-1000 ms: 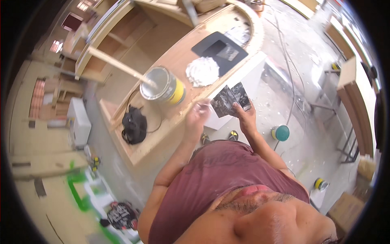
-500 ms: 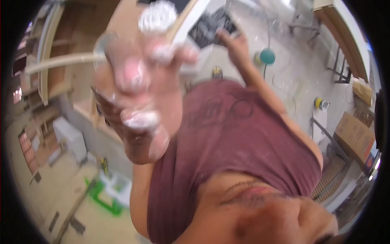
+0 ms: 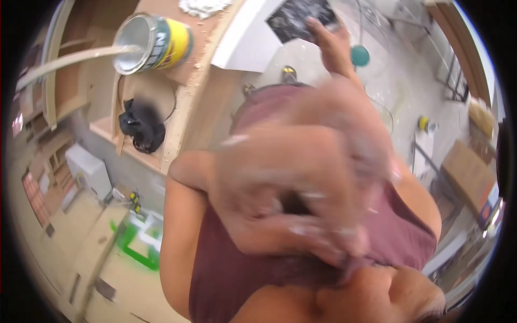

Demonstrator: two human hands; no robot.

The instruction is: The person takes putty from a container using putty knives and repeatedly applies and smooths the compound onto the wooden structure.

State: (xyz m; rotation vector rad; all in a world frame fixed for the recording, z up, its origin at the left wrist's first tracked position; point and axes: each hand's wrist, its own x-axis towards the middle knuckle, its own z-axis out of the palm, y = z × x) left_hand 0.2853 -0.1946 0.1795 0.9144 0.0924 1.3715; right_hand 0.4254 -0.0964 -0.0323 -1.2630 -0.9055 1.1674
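Observation:
My left hand [image 3: 285, 172] is raised close in front of my chest and chin. Its fingers are bent and smeared by motion, with white smudges on the skin, and I cannot see whether they hold anything. Farther off on the right, my right hand [image 3: 335, 46] grips a black square sheet [image 3: 293, 20] marked with whitish smears, the thumb lying over its edge. An open yellow and teal tin [image 3: 180, 46] lies or leans on a wooden board at the upper left, with a pale wooden strip [image 3: 70, 63] across its mouth. Beyond the tin is a crumpled white lump [image 3: 203, 5].
A wooden frame [image 3: 186, 116] runs on the left, with a black object [image 3: 142, 126] inside it. A white panel [image 3: 242, 43] stands beside the board. Lower left is a green and white plastic item [image 3: 142, 242]; at right are a cardboard box [image 3: 467, 169] and another tin [image 3: 428, 125].
My left hand has moved down and right, away from the board toward my chin, uncovering the tin. My right hand and the black sheet have shifted slightly up and right.

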